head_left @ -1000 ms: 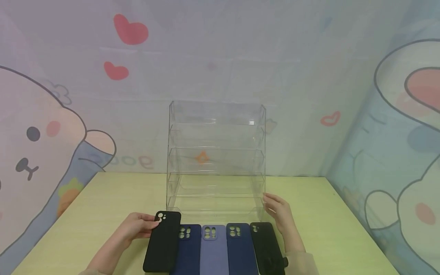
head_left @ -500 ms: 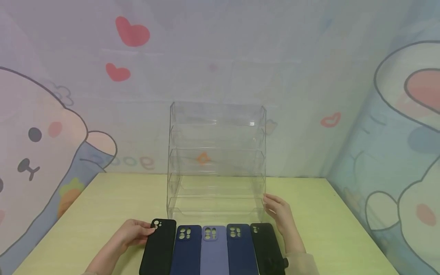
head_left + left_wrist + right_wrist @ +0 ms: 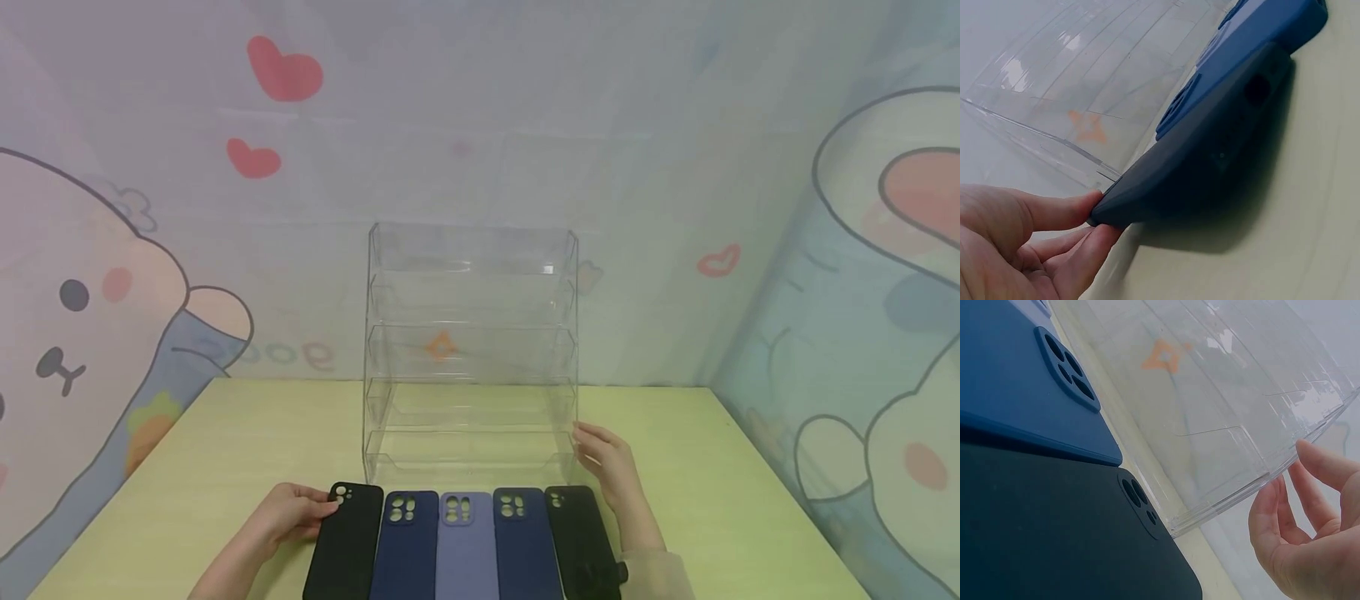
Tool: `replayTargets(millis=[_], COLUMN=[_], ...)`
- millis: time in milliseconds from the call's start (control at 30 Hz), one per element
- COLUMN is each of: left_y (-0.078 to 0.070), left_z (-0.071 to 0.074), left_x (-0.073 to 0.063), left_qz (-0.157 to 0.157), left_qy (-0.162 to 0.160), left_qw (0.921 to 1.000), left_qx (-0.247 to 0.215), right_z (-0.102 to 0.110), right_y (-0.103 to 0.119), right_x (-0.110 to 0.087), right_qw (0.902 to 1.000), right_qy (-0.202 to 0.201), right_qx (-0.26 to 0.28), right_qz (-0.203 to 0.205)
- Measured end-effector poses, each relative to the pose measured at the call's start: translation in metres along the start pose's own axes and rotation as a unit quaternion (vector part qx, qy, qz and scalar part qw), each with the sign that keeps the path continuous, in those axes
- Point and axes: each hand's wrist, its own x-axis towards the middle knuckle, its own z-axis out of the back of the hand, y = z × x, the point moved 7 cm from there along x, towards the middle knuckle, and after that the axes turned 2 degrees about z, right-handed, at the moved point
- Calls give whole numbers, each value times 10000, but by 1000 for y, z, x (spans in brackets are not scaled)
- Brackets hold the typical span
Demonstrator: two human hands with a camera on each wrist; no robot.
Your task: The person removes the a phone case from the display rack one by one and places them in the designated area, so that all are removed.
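Observation:
In the head view, five-wide across the front lie phone cases, several in a row. My left hand [image 3: 288,515] pinches the upper left edge of the black phone case [image 3: 345,546] at the row's left end. In the left wrist view, thumb and fingers meet at that case's corner, and a shadow lies beneath its edge. My right hand [image 3: 611,467] touches the right side of a clear tiered rack [image 3: 472,446], its fingertips right at the side panel's edge in the right wrist view. The right-hand black phone case [image 3: 581,537] lies nearest that hand.
Between the black cases lie a dark blue case [image 3: 408,554], a lavender case [image 3: 468,554] and another blue case [image 3: 527,546]. The rack stands just behind them on the pale yellow table [image 3: 667,450]. A cartoon-printed cloth [image 3: 472,108] hangs behind and at both sides.
My left hand has lowered the black phone case slightly left and toward me, from overlapping the dark blue case to beside it. My right hand has stayed at the rack.

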Motion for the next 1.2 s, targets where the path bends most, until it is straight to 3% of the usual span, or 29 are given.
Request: replayTargets(millis=[500, 767, 900, 1000, 1200], left_y=[-1, -9, -17, -28, -70], left_z=[5, 5, 6, 7, -1], left_x=[-5, -13, -17, -22, -29], left_qz=[-192, -182, -242, -347, -843], left_qy=[-734, -978, -978, -860, -663], left_qw=[9958, 9859, 9761, 9639, 9373], left_qx=[517, 1349, 1924, 2496, 3317], right_z=[-6, -8, -8, -7, -3], right_y=[0, 8, 16, 23, 42], right_x=[2, 0, -4, -7, -14], right_qw=[10000, 9993, 9970, 9955, 9882], right_qy=[17, 21, 26, -51, -314], right_qx=[-55, -374, -742, -918, -1410], right_qz=[-18, 50, 197, 238, 504])
